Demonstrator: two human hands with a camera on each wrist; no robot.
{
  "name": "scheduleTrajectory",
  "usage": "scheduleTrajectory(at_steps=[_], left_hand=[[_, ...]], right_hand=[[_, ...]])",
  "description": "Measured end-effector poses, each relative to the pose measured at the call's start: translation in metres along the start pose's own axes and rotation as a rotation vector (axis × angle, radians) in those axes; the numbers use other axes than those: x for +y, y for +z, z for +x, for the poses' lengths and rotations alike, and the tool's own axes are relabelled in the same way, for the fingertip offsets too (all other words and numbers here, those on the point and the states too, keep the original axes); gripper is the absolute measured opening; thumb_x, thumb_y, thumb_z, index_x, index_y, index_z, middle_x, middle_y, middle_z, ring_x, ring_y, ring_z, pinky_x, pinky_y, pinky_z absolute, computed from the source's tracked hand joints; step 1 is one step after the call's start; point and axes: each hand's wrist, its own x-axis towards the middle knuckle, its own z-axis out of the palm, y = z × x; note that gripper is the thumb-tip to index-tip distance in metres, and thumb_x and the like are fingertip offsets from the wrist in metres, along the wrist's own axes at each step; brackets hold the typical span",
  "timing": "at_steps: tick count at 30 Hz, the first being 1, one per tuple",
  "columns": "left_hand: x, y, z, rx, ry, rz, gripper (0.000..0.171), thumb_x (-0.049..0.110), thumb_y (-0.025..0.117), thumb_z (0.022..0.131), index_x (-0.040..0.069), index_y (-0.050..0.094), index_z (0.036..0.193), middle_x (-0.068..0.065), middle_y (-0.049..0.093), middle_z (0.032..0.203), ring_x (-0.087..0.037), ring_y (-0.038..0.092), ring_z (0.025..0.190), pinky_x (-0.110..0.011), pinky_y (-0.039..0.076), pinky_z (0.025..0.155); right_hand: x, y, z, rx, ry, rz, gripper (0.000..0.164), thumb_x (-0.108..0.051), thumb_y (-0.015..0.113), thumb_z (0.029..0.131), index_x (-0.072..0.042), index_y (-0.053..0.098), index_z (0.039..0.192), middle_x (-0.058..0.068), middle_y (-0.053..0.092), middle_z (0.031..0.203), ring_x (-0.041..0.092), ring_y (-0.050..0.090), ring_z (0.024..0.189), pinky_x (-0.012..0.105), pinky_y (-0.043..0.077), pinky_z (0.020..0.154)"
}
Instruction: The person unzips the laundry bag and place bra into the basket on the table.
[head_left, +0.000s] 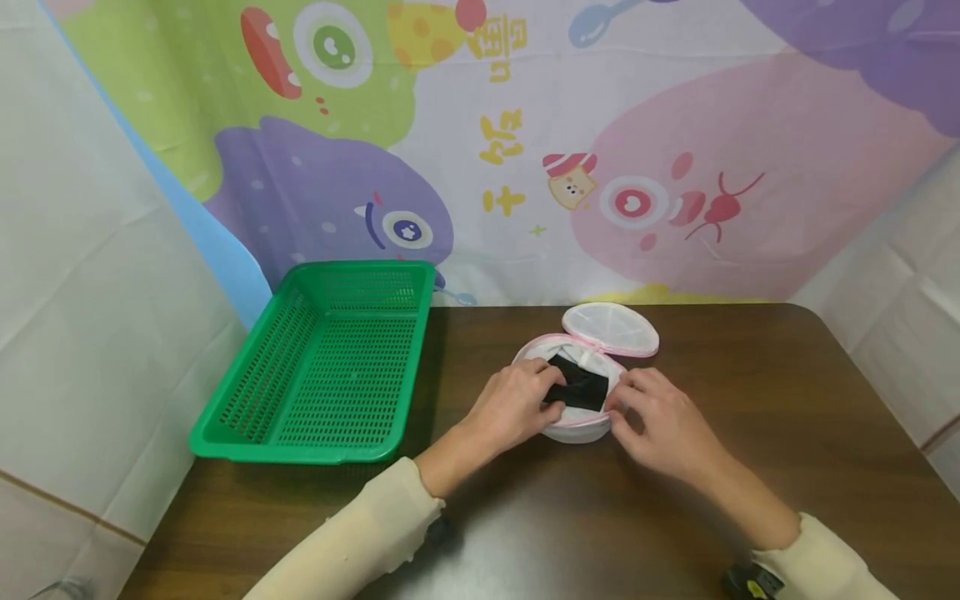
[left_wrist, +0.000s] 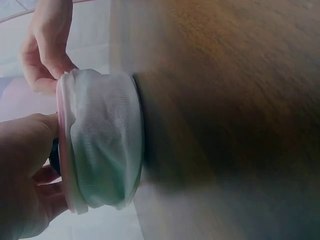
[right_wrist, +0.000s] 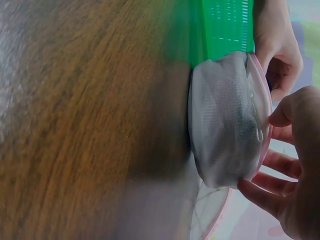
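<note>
A round white mesh bag point(head_left: 573, 425) with pink trim sits on the dark wooden table point(head_left: 750, 400). Its lid point(head_left: 611, 327) is flipped open behind it. A black cloth point(head_left: 579, 383) lies in the bag's mouth. My left hand point(head_left: 550, 390) grips the cloth's left end at the rim. My right hand point(head_left: 617, 402) pinches the bag's right rim. The left wrist view shows the bag point(left_wrist: 105, 140) from the side, my left hand point(left_wrist: 25, 170) at its opening and the right hand point(left_wrist: 47, 60) pinching the rim. In the right wrist view, the right hand point(right_wrist: 295, 165) curls round the bag point(right_wrist: 225, 120).
A green plastic basket point(head_left: 322, 367) with a slotted floor stands on the table's left side, close to the bag; it also shows as the basket point(right_wrist: 225, 25) in the right wrist view. A cartoon backdrop point(head_left: 600, 150) hangs behind the table. White sheets flank both sides.
</note>
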Motion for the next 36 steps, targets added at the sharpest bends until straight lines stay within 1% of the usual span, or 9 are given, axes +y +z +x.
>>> scheduleTrajectory(at_steps=[2, 4, 9, 13, 21, 29, 32, 36], left_hand=[[-0.001, 0.001, 0.000, -0.006, -0.012, 0.001, 0.024, 0.028, 0.085, 0.100, 0.014, 0.081, 0.119, -0.005, 0.082, 0.111, -0.021, 0.079, 0.098, -0.037, 0.069, 0.087], [-0.001, 0.002, 0.000, -0.019, -0.019, 0.009, 0.025, 0.029, 0.085, 0.101, 0.014, 0.081, 0.120, -0.005, 0.082, 0.111, -0.022, 0.080, 0.096, -0.037, 0.069, 0.087], [0.002, 0.003, 0.001, -0.048, -0.007, 0.067, 0.029, 0.031, 0.088, 0.098, 0.016, 0.082, 0.122, -0.005, 0.082, 0.114, -0.023, 0.081, 0.101, -0.039, 0.069, 0.088], [0.004, 0.005, 0.001, -0.047, 0.005, 0.116, 0.027, 0.030, 0.089, 0.097, 0.015, 0.081, 0.119, -0.004, 0.081, 0.113, -0.024, 0.082, 0.103, -0.040, 0.070, 0.086], [0.003, 0.006, 0.001, -0.044, -0.013, 0.124, 0.023, 0.029, 0.086, 0.099, 0.017, 0.081, 0.118, -0.003, 0.080, 0.111, -0.023, 0.081, 0.101, -0.040, 0.069, 0.085], [0.003, 0.007, 0.001, -0.039, -0.017, 0.126, 0.024, 0.032, 0.085, 0.102, 0.017, 0.082, 0.121, -0.004, 0.081, 0.113, -0.024, 0.081, 0.099, -0.040, 0.070, 0.083], [0.003, 0.008, 0.001, -0.025, -0.017, 0.123, 0.023, 0.031, 0.084, 0.103, 0.016, 0.082, 0.121, -0.004, 0.081, 0.113, -0.024, 0.081, 0.098, -0.040, 0.070, 0.083], [0.002, 0.008, 0.000, 0.012, -0.014, 0.105, 0.021, 0.028, 0.083, 0.103, 0.016, 0.082, 0.120, -0.004, 0.081, 0.113, -0.023, 0.082, 0.098, -0.040, 0.070, 0.083]], right_hand=[[0.000, 0.001, 0.000, 0.000, -0.003, -0.007, 0.019, -0.007, 0.084, 0.085, -0.022, 0.074, 0.089, -0.006, 0.069, 0.096, 0.020, 0.068, 0.100, 0.043, 0.058, 0.078], [0.001, 0.002, -0.001, 0.001, -0.007, -0.016, 0.019, -0.008, 0.085, 0.084, -0.022, 0.073, 0.088, -0.006, 0.068, 0.096, 0.019, 0.067, 0.098, 0.042, 0.058, 0.076], [0.001, 0.004, -0.001, 0.017, -0.023, -0.031, 0.021, -0.012, 0.090, 0.081, -0.022, 0.072, 0.085, -0.005, 0.065, 0.094, 0.018, 0.064, 0.094, 0.040, 0.055, 0.072], [0.002, 0.006, 0.000, 0.033, -0.035, -0.041, 0.023, -0.013, 0.092, 0.080, -0.021, 0.071, 0.085, -0.004, 0.064, 0.094, 0.018, 0.062, 0.092, 0.039, 0.053, 0.070], [0.004, 0.009, 0.000, 0.045, -0.046, -0.045, 0.023, -0.013, 0.093, 0.080, -0.019, 0.071, 0.084, -0.003, 0.063, 0.093, 0.018, 0.061, 0.090, 0.039, 0.054, 0.070], [0.005, 0.010, 0.000, 0.064, -0.056, -0.046, 0.024, -0.012, 0.093, 0.079, -0.019, 0.071, 0.085, -0.003, 0.063, 0.093, 0.018, 0.060, 0.089, 0.038, 0.053, 0.070], [0.006, 0.010, 0.000, 0.075, -0.056, -0.039, 0.023, -0.011, 0.092, 0.079, -0.019, 0.072, 0.085, -0.002, 0.064, 0.094, 0.017, 0.060, 0.090, 0.038, 0.054, 0.071], [0.006, 0.010, 0.001, 0.091, -0.049, -0.029, 0.021, -0.010, 0.092, 0.079, -0.018, 0.073, 0.085, 0.000, 0.065, 0.096, 0.019, 0.061, 0.092, 0.038, 0.054, 0.071]])
